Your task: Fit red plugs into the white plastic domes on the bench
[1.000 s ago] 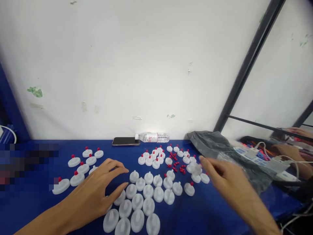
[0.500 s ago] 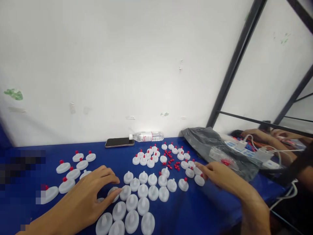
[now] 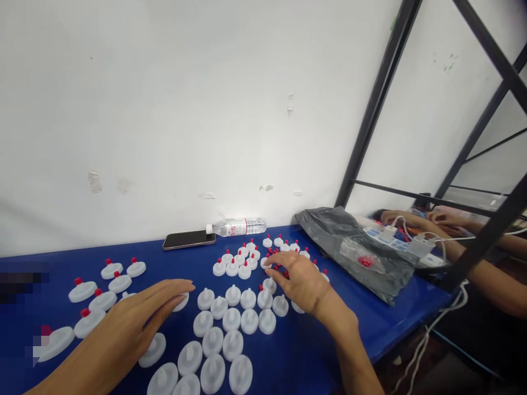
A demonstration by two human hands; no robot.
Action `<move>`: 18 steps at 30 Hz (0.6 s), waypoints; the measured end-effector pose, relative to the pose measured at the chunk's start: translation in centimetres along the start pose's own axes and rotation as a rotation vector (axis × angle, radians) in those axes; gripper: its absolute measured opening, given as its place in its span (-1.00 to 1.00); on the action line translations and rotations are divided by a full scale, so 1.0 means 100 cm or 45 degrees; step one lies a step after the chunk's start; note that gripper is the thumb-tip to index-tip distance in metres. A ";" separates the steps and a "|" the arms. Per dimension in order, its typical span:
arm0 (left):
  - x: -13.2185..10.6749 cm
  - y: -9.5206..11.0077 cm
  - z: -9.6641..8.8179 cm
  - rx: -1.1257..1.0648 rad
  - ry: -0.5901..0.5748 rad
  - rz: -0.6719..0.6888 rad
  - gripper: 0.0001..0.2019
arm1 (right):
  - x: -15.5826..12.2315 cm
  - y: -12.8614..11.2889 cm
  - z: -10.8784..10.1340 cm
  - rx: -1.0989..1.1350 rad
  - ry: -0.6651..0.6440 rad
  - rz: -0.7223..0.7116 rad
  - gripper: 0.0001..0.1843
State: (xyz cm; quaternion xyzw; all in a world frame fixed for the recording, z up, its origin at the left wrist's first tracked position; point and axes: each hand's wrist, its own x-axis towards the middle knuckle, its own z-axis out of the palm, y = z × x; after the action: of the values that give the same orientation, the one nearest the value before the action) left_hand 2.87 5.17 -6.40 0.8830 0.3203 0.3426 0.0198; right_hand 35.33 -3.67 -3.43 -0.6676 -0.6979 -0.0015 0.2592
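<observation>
My left hand (image 3: 154, 310) is at the left, its thumb and fingers closed on the edge of a white round plastic lid with a short spout (image 3: 181, 302), partly hidden. My right hand (image 3: 298, 278) reaches over the small loose red caps (image 3: 280, 270), thumb and forefinger apart beside a white lid; no cap shows between them. In front stand several bare-spouted white lids (image 3: 231, 319). Other lids bear red caps on their spouts: one group (image 3: 232, 267) at the back centre, another (image 3: 102, 300) left of my left hand.
A phone (image 3: 188, 240) and a lying clear bottle (image 3: 236, 227) are against the wall. On the right are a grey plastic bag (image 3: 349, 252), a small clear bag with red pieces (image 3: 364, 260), a power strip (image 3: 397, 244) and a black metal frame (image 3: 373, 109). Another person's arm (image 3: 473, 269) shows beyond.
My right hand has moved left from the capped lids at the right to the loose red caps. My left hand has closed on a lid and shifted it away from the others. The view has turned slightly right.
</observation>
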 end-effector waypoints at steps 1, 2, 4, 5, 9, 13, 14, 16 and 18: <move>0.001 0.002 -0.002 -0.034 -0.035 0.005 -0.65 | -0.001 0.001 0.004 -0.024 -0.026 -0.020 -0.75; 0.001 0.004 -0.004 -0.067 -0.074 0.014 -0.66 | -0.001 0.001 0.007 -0.041 -0.055 -0.034 -0.71; 0.000 0.009 -0.007 -0.105 -0.107 0.015 -0.65 | -0.002 0.002 0.012 -0.062 -0.118 -0.015 -0.67; 0.000 0.012 -0.009 -0.118 -0.106 -0.002 -0.65 | -0.002 0.002 0.013 -0.068 -0.145 0.009 -0.67; -0.002 0.025 -0.013 -0.145 -0.050 -0.127 -0.63 | 0.000 0.004 0.016 -0.081 -0.186 0.109 -0.72; -0.001 0.030 -0.016 -0.125 -0.052 -0.171 -0.67 | 0.002 0.009 0.017 -0.064 -0.172 0.128 -0.75; -0.001 0.029 -0.016 -0.131 -0.078 -0.164 -0.68 | 0.002 0.011 0.017 -0.060 -0.170 0.124 -0.75; 0.000 0.026 -0.016 -0.139 -0.129 -0.142 -0.67 | 0.003 0.013 0.016 -0.054 -0.162 0.108 -0.75; 0.000 0.026 -0.017 -0.138 -0.142 -0.130 -0.65 | 0.005 0.013 0.015 0.012 -0.146 0.067 -0.76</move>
State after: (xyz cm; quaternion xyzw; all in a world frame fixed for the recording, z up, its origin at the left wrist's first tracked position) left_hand 3.24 2.80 -4.47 0.8809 0.3441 0.3083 0.1027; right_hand 36.01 -2.51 -4.95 -0.6835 -0.6938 0.0470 0.2219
